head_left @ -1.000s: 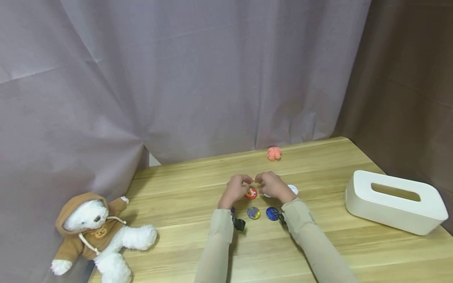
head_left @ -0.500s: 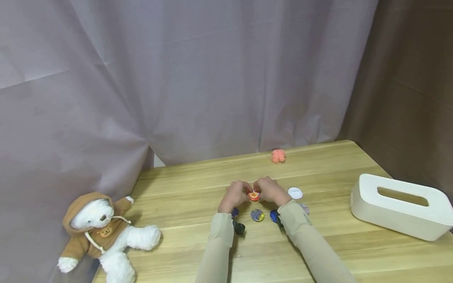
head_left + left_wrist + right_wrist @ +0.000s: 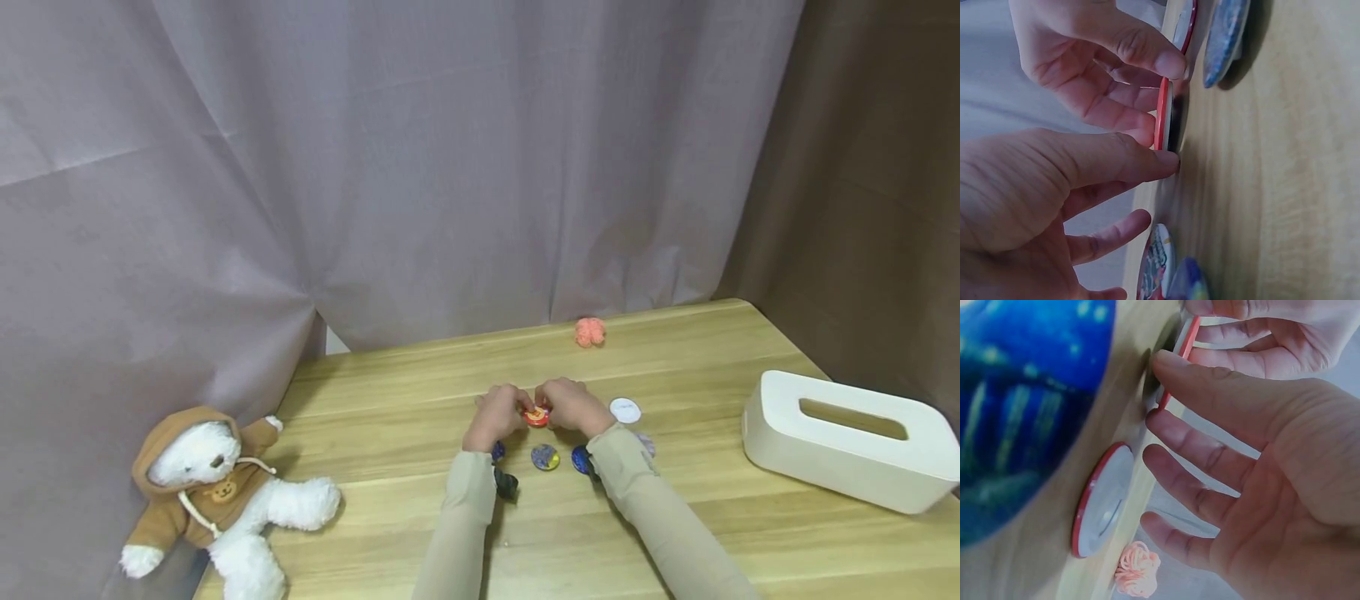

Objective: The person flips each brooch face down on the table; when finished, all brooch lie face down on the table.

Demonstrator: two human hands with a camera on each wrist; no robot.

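A round red button badge lies between my two hands, pinched at opposite edges. My left hand holds its left edge with thumb and forefinger, the other fingers spread. On the other edge, my right hand grips with thumb and fingertips. In the left wrist view the red badge appears edge-on, slightly above the wood. Nearer me lie a grey-yellow badge, a blue badge partly under the right wrist, and a dark purple-blue badge by the left wrist.
A white badge and a pale lilac badge lie right of my right hand. A pink yarn-like bundle sits near the back edge. A white tissue box stands at right, a plush bear at left.
Both hands have come down and closed in on the red badge, taking it by its edges. Over the last half second the hands barely moved. The head view has shifted slightly.
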